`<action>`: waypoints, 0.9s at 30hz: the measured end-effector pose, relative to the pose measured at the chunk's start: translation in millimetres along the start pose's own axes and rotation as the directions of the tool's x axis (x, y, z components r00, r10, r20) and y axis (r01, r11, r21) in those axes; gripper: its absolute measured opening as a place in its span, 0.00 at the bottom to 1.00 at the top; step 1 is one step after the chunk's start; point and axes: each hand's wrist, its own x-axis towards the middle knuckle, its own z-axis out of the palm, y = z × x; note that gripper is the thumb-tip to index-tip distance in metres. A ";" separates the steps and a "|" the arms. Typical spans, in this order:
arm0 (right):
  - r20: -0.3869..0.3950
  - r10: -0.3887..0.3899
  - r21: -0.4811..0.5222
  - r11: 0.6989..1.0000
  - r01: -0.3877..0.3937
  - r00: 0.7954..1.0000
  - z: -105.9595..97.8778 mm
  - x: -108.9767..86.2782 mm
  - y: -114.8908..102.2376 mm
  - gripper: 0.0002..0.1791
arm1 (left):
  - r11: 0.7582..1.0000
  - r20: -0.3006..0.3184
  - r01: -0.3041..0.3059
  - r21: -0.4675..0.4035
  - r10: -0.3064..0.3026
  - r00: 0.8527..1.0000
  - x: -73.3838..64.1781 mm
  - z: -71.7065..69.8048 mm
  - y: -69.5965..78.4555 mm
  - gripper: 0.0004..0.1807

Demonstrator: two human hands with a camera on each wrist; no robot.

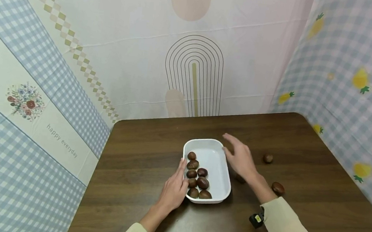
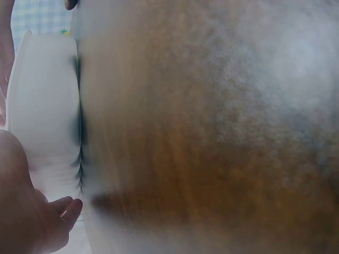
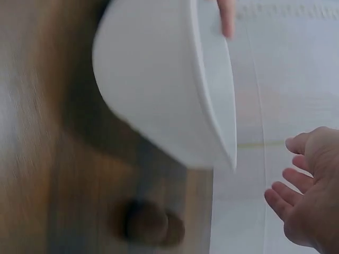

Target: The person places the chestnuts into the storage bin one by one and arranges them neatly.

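A white rectangular dish point(image 1: 220, 164) sits on the table with several brown chestnuts point(image 1: 203, 183) gathered along its left side. My left hand point(image 1: 173, 189) lies against the dish's left wall, fingers extended along the rim. In the left wrist view, the fingertips point(image 2: 74, 206) are at the foot of the white wall. My right hand point(image 1: 241, 158) is over the dish's right edge, fingers spread and holding nothing. From the right wrist, the same hand point(image 3: 312, 193) shows loosely bent fingers apart from the dish wall point(image 3: 153, 69).
On the table point(image 1: 134, 163) right of the dish lie a chestnut point(image 1: 268, 158) and another chestnut point(image 1: 278, 188). One more chestnut point(image 1: 240, 178) is partly hidden beneath the right forearm. A patterned cloth point(image 1: 137, 59) rises behind the table's far edge.
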 end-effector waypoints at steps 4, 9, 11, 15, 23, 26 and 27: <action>-0.080 0.056 -0.028 0.998 -0.058 0.995 -20.3 3.3 26.6 0.32 | 1.000 0.005 0.003 0.000 -0.003 1.000 0.5 0.4 -0.3 0.37; -0.122 0.171 -0.047 0.983 -0.178 0.978 -42.2 -2.6 61.8 0.35 | 1.000 0.011 0.009 0.001 -0.009 1.000 0.0 0.7 -1.4 0.37; -0.116 0.225 -0.055 0.971 -0.232 0.968 -48.8 -7.9 75.9 0.36 | 1.000 0.012 0.010 0.003 -0.010 1.000 0.0 0.7 -1.8 0.38; -0.079 0.326 -0.074 0.940 -0.332 0.942 -57.1 -18.6 101.7 0.39 | 1.000 0.015 0.008 0.004 -0.008 1.000 0.7 0.7 -1.6 0.37; -0.018 0.406 -0.126 0.906 -0.405 0.914 -63.9 -30.0 129.3 0.40 | 1.000 0.018 0.011 0.004 -0.012 1.000 1.1 0.8 -0.1 0.37; -0.004 0.402 -0.141 0.906 -0.398 0.916 -64.1 -33.2 134.8 0.38 | 1.000 0.013 0.012 0.007 -0.012 1.000 1.6 0.9 0.0 0.37; 0.000 0.398 -0.143 0.908 -0.394 0.917 -64.1 -34.1 136.5 0.37 | 1.000 0.011 0.012 0.007 -0.012 1.000 1.7 0.9 0.1 0.37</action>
